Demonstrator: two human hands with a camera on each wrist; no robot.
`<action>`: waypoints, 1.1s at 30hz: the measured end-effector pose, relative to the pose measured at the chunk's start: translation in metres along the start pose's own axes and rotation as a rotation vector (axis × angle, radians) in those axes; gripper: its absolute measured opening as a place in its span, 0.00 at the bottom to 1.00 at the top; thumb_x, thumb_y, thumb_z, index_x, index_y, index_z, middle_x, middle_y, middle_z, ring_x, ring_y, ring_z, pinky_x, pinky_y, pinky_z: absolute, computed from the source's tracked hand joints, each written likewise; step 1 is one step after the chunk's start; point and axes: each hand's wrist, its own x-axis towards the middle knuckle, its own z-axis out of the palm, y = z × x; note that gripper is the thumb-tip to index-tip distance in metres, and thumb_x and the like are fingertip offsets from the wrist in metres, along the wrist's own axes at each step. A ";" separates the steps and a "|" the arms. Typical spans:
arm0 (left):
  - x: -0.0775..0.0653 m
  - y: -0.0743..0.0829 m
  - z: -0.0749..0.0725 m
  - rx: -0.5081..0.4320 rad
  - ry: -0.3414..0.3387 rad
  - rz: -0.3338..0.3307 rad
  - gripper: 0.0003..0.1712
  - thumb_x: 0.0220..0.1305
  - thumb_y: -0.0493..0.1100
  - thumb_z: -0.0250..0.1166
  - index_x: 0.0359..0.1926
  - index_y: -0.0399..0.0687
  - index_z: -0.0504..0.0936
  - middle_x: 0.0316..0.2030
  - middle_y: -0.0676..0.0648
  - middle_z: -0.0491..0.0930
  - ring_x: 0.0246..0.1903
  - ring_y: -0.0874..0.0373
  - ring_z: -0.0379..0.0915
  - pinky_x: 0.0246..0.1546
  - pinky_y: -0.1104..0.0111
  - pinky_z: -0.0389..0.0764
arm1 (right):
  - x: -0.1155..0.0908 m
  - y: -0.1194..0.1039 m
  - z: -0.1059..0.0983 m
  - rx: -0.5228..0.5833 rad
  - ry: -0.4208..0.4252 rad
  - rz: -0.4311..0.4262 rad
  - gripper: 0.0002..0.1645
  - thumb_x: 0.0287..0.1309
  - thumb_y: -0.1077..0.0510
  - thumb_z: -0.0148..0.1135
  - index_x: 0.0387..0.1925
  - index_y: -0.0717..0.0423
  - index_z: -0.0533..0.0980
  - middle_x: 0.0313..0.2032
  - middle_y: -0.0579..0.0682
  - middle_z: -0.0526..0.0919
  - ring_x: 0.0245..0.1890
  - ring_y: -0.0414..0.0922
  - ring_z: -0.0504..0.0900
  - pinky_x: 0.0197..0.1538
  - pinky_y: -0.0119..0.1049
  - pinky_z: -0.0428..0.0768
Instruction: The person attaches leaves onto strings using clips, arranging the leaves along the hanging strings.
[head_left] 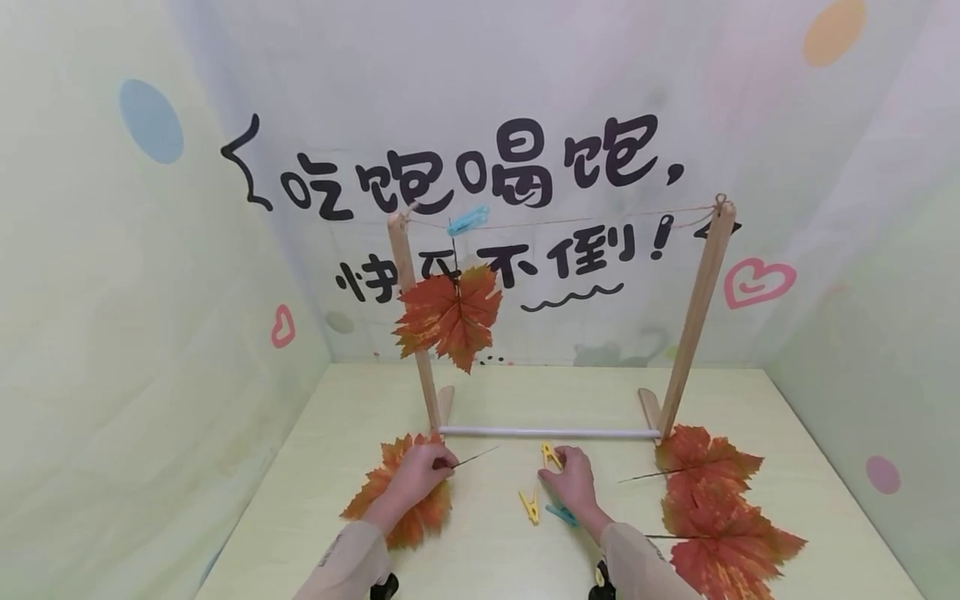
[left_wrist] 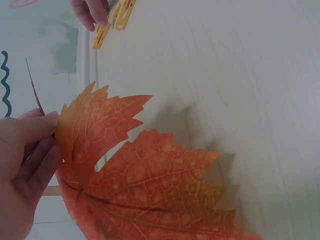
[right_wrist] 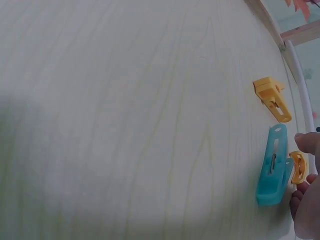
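Head: left hand (head_left: 422,472) pinches stem (head_left: 476,457) of maple leaf (head_left: 401,518), toward left edge of surface (head_left: 292,542); right hand (head_left: 576,482) grasps yellow clip (head_left: 551,455), mid-surface. 2 leaves (head_left: 733,543) near right edge.

Left wrist: fingers (left_wrist: 42,170) closed on stem.

Right wrist: blue clip (right_wrist: 272,167) just beside gripped clip; 1 loose yellow clip (right_wrist: 273,100) near.

The front-left leaf (left_wrist: 150,190) is orange-red, netted with paler veins. There is a yellow clothespin (right_wrist: 271,96) and a teal clothespin (right_wrist: 269,187); the tabletop (head_left: 540,392), in washed-out light, looks cream with faint wood grain.
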 end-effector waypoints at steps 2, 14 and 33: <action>0.000 0.001 -0.001 -0.001 0.001 0.005 0.05 0.49 0.28 0.66 0.30 0.36 0.83 0.27 0.45 0.81 0.26 0.63 0.72 0.28 0.74 0.77 | 0.000 0.000 -0.001 -0.017 0.006 0.003 0.23 0.38 0.62 0.71 0.37 0.71 0.75 0.30 0.56 0.74 0.31 0.48 0.72 0.36 0.41 0.73; 0.000 0.007 -0.008 0.012 0.042 0.025 0.07 0.47 0.28 0.67 0.27 0.43 0.83 0.25 0.50 0.80 0.25 0.65 0.73 0.26 0.75 0.76 | 0.001 0.006 -0.009 -0.058 -0.021 0.015 0.16 0.40 0.65 0.65 0.36 0.70 0.77 0.30 0.56 0.78 0.31 0.48 0.74 0.36 0.43 0.74; 0.003 0.008 -0.012 -0.079 0.049 -0.022 0.05 0.48 0.28 0.67 0.28 0.38 0.82 0.24 0.48 0.80 0.25 0.62 0.76 0.26 0.76 0.77 | -0.001 0.013 -0.009 -0.046 -0.035 -0.132 0.13 0.40 0.65 0.66 0.33 0.68 0.79 0.28 0.54 0.75 0.29 0.47 0.71 0.33 0.40 0.71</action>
